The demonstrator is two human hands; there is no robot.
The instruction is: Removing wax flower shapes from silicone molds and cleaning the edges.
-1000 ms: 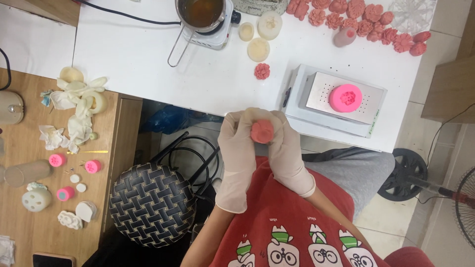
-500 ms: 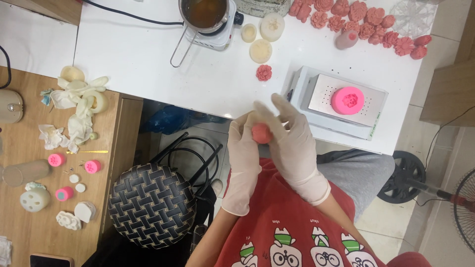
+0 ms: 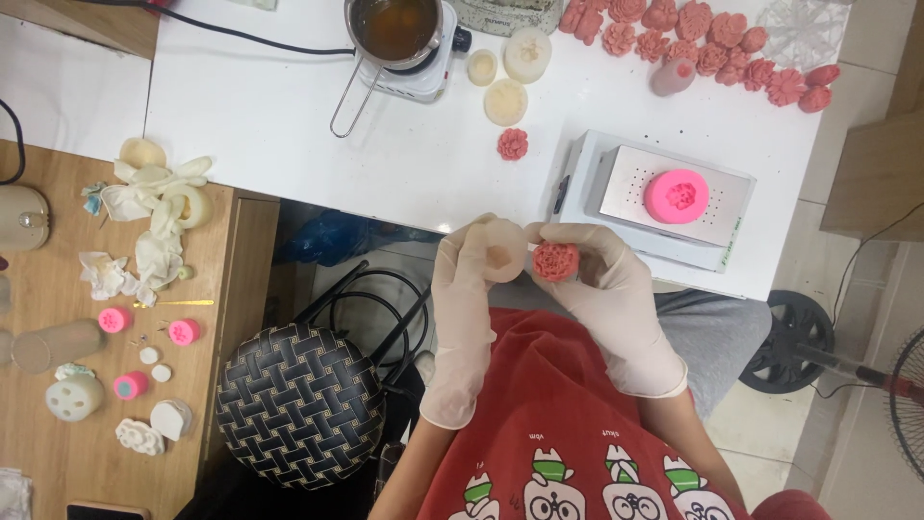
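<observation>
From the head camera: the two gloved hands have drawn apart, and the red piece that sat pinched between them half a second ago is out in the open. The right hand (image 3: 606, 289) pinches a coral-red flower-shaped wax piece (image 3: 555, 261) at its fingertips. The left hand (image 3: 469, 279) curls its fingers around a translucent whitish silicone mould (image 3: 500, 253), now empty, just beside it. So the flower is freed from the mould, above the lap, near the edge of the white table (image 3: 269, 106).

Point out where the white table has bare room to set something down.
Bare: the white table left of the pot, and the strip between the single red flower and the scale. Crowded: the far right edge, lined with red flowers.
</observation>
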